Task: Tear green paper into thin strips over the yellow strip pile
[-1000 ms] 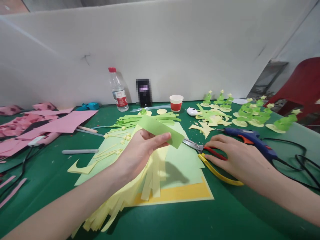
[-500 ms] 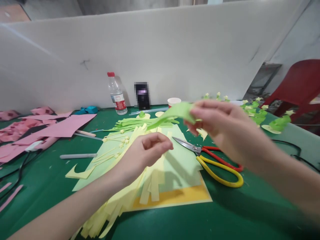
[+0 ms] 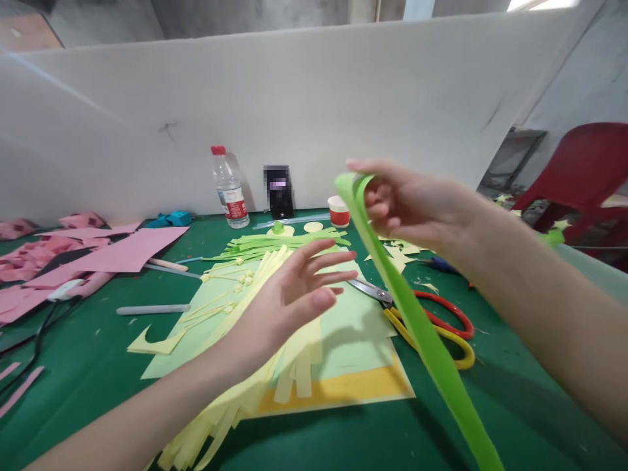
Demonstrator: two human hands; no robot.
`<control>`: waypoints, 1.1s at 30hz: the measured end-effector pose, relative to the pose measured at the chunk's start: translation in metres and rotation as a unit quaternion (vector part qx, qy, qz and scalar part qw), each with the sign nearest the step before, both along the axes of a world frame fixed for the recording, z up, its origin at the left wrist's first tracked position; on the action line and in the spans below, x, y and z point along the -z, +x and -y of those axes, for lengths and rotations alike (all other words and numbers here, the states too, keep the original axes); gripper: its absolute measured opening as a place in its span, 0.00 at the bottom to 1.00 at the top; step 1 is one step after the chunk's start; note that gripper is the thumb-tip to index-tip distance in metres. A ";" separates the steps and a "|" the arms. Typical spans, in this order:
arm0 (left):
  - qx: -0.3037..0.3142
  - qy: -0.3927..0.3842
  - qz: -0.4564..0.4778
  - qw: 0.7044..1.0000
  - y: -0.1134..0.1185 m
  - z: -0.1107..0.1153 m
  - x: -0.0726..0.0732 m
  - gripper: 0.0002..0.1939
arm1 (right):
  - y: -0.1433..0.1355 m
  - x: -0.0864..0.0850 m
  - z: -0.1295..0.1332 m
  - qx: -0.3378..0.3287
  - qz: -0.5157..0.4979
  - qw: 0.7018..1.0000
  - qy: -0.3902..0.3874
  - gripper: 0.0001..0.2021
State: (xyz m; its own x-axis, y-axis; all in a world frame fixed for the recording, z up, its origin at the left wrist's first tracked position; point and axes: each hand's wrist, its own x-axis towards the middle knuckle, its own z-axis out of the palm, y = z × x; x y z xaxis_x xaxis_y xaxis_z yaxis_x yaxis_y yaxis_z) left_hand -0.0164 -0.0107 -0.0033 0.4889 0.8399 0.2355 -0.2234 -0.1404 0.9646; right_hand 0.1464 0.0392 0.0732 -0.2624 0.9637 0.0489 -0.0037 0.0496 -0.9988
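Note:
My right hand point(image 3: 400, 203) is raised and pinches one end of a green paper strip point(image 3: 424, 330). The strip bends over near the fingertips and hangs down across the scissors to the bottom edge of the view. With its fingers spread and nothing in it, my left hand point(image 3: 299, 297) hovers above the paper strips. Under it a bundle of pale yellow paper strips point(image 3: 210, 418) lies on light green paper sheets point(image 3: 353, 347). The scissors point(image 3: 449, 314), with one red and one yellow handle, rest on the right, partly hidden by the strip.
Behind lie more green strips point(image 3: 265, 247), a water bottle point(image 3: 230, 193), a phone point(image 3: 279, 196) and a paper cup point(image 3: 338, 211). Pink paper point(image 3: 132, 248) covers the left side. A grey stick point(image 3: 153, 309) and a cut yellow scrap point(image 3: 157, 341) lie nearby. A white board point(image 3: 314, 111) closes off the back.
My left hand has opened its fingers. The green strip, earlier stretched leftward from my right hand, now hangs down to the lower right. My right hand has risen slightly.

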 end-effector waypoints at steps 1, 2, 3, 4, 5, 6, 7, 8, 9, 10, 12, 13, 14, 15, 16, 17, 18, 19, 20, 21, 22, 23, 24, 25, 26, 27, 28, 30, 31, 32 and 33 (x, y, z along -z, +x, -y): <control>0.000 -0.011 -0.006 1.000 0.001 0.002 0.001 0.29 | -0.005 0.009 -0.003 -0.017 -0.003 0.999 -0.031 0.19; -0.010 -0.019 -0.016 1.000 0.002 0.003 0.001 0.29 | -0.009 0.017 -0.005 -0.037 -0.005 0.997 -0.060 0.20; -0.022 -0.025 -0.033 0.999 0.003 0.003 0.001 0.28 | -0.012 0.024 -0.006 -0.064 -0.008 0.994 -0.088 0.20; -0.036 -0.026 -0.054 0.998 0.004 0.003 0.000 0.26 | -0.014 0.030 -0.007 -0.080 0.006 0.992 -0.097 0.21; -0.050 -0.025 -0.075 0.996 0.004 0.003 0.000 0.24 | -0.014 0.035 -0.007 -0.097 0.018 0.989 -0.107 0.22; -0.064 -0.029 -0.091 0.993 0.005 0.001 0.000 0.21 | -0.014 0.038 -0.007 -0.112 0.031 0.987 -0.116 0.22; -0.074 -0.038 -0.097 0.992 0.005 0.000 0.001 0.18 | -0.014 0.040 -0.007 -0.122 0.041 0.985 -0.119 0.22; -0.084 -0.052 -0.093 0.991 0.005 -0.002 0.001 0.16 | -0.013 0.042 -0.007 -0.130 0.047 0.983 -0.122 0.23; -0.090 -0.070 -0.082 0.990 0.005 -0.003 0.002 0.14 | -0.012 0.043 -0.007 -0.137 0.053 0.981 -0.124 0.23; -0.092 -0.085 -0.063 0.990 0.005 -0.004 0.003 0.12 | -0.011 0.043 -0.007 -0.144 0.059 0.980 -0.127 0.23; -0.088 -0.100 -0.025 0.991 0.005 -0.005 0.005 0.12 | -0.008 0.044 -0.009 -0.154 0.069 0.977 -0.131 0.22; -0.084 -0.101 -0.014 0.991 0.006 -0.005 0.005 0.14 | -0.007 0.045 -0.010 -0.158 0.072 0.976 -0.132 0.22; -0.082 -0.102 -0.010 0.991 0.006 -0.005 0.005 0.15 | -0.006 0.046 -0.011 -0.161 0.076 0.975 -0.131 0.21; -0.081 -0.104 -0.011 0.991 0.006 -0.005 0.005 0.15 | -0.004 0.048 -0.013 -0.165 0.079 0.974 -0.130 0.21; -0.083 -0.108 -0.017 0.991 0.007 -0.004 0.005 0.13 | -0.003 0.050 -0.014 -0.171 0.084 0.973 -0.129 0.20; -0.086 -0.113 -0.028 0.989 0.007 -0.004 0.006 0.11 | -0.002 0.052 -0.015 -0.176 0.090 0.972 -0.127 0.20; -0.090 -0.119 -0.039 0.988 0.007 -0.004 0.007 0.09 | -0.001 0.054 -0.016 -0.181 0.096 0.971 -0.126 0.19; -0.093 -0.127 -0.051 0.986 0.007 -0.004 0.008 0.07 | -0.001 0.055 -0.016 -0.183 0.102 0.970 -0.123 0.19; -0.096 -0.135 -0.061 0.984 0.006 -0.005 0.009 0.05 | -0.001 0.057 -0.016 -0.183 0.106 0.970 -0.120 0.18; -0.097 -0.145 -0.070 0.982 0.006 -0.005 0.010 0.04 | -0.001 0.058 -0.016 -0.178 0.109 0.971 -0.114 0.17; -0.097 -0.153 -0.074 0.981 0.006 -0.006 0.011 0.04 | -0.001 0.060 -0.014 -0.169 0.110 0.974 -0.106 0.17; -0.096 -0.159 -0.074 0.980 0.005 -0.007 0.012 0.04 | -0.002 0.061 -0.012 -0.158 0.110 0.976 -0.096 0.16; -0.096 -0.162 -0.071 0.980 0.005 -0.007 0.013 0.03 | -0.002 0.062 -0.010 -0.146 0.110 0.979 -0.085 0.16; -0.100 -0.160 -0.068 0.980 0.004 -0.008 0.012 0.03 | -0.003 0.064 -0.007 -0.133 0.108 0.982 -0.073 0.16; -0.106 -0.154 -0.067 0.980 0.004 -0.008 0.012 0.03 | -0.004 0.066 -0.004 -0.119 0.105 0.985 -0.060 0.15; -0.113 -0.147 -0.069 0.980 0.005 -0.008 0.011 0.03 | -0.005 0.068 -0.001 -0.105 0.101 0.988 -0.048 0.14; -0.121 -0.141 -0.077 0.980 0.005 -0.007 0.010 0.04 | -0.006 0.070 0.001 -0.089 0.095 0.991 -0.038 0.14; -0.125 -0.144 -0.107 0.976 0.008 -0.001 0.008 0.05 | -0.006 0.074 0.002 -0.055 0.082 0.995 -0.025 0.14; -0.118 -0.151 -0.129 0.973 0.010 0.003 0.007 0.05 | -0.006 0.076 0.001 -0.037 0.075 0.996 -0.021 0.14; -0.105 -0.153 -0.158 0.970 0.012 0.008 0.007 0.04 | -0.006 0.078 -0.002 -0.019 0.069 0.997 -0.019 0.13; -0.088 -0.145 -0.192 0.967 0.014 0.013 0.007 0.04 | -0.005 0.078 -0.005 -0.002 0.062 0.998 -0.018 0.13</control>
State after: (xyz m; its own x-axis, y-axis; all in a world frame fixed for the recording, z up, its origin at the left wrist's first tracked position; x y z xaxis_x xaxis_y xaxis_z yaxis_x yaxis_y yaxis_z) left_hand -0.0021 -0.0241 -0.0104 0.3377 0.9212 -0.1931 0.1607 0.1457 0.9762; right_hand 0.1413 0.0445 -0.0052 -0.2673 0.9634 -0.0181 0.1197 0.0146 -0.9927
